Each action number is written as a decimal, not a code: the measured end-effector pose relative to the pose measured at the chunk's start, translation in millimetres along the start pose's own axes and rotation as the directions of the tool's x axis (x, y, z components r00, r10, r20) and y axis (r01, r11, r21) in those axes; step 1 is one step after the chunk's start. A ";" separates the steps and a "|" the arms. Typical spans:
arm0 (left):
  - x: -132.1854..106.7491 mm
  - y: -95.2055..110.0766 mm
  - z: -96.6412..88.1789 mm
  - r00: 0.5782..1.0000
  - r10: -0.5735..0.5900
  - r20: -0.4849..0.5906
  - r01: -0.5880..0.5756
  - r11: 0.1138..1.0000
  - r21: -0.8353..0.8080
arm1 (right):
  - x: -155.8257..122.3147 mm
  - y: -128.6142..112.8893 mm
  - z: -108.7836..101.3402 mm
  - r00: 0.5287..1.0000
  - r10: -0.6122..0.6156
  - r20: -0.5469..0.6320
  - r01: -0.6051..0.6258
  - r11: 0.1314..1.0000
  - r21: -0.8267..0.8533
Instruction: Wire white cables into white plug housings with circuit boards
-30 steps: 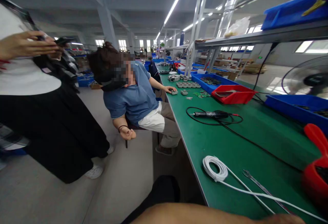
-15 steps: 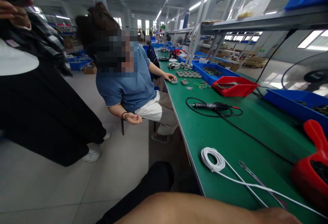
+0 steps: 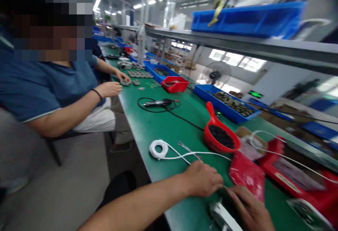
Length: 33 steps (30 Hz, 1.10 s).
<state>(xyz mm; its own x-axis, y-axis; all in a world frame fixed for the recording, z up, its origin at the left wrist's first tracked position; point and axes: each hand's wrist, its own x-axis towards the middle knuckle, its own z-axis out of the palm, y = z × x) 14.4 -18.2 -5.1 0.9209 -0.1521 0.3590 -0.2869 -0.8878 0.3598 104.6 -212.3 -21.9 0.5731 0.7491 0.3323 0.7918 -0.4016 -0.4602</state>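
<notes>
**A:** What's nearest?

**B:** The left hand, at the near edge of the green table. Its fingers are bunched together in a pinch. A thin pale strand shows at the tips, but it's too blurred to tell whether it is gripped.

**A:** And the right hand?

**B:** The right hand lies close by with its fingers stretched out loose, clamped on nothing. A white block sits just beside it at the bottom edge.

**A:** Around them?

**B:** A red bag lies just beyond the right hand. To the left is a white coil, with tweezers beside it. Behind the bag stands a red scoop of black bits.

**A:** Farther off?

**B:** A black tool with its cord, a blue tray of parts, then a red tray. A co-worker in a blue shirt sits on the left, and the co-worker's hand is at the table edge.
</notes>
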 end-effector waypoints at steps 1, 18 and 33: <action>4.5 -0.4 -2.7 1.000 -0.017 0.007 0.018 0.997 -0.075 | -5.2 2.1 -6.1 0.999 0.007 0.040 -0.009 0.999 0.050; 50.5 -1.6 22.9 0.944 -0.265 0.197 0.330 0.739 -0.588 | -1.7 18.0 -5.6 0.958 0.281 -0.067 -0.208 0.831 0.516; 53.0 9.4 17.7 0.939 -0.332 0.095 0.316 0.715 -0.623 | 3.1 17.7 1.9 0.874 0.485 0.031 -0.239 0.373 0.897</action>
<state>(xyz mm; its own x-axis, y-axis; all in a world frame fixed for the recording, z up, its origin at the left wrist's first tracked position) 65.2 -42.3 2.1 0.9846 0.1103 0.1356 -0.0789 -0.4123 0.9076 120.0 -216.0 -30.6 0.8784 0.4760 0.0416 -0.0310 0.1436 -0.9891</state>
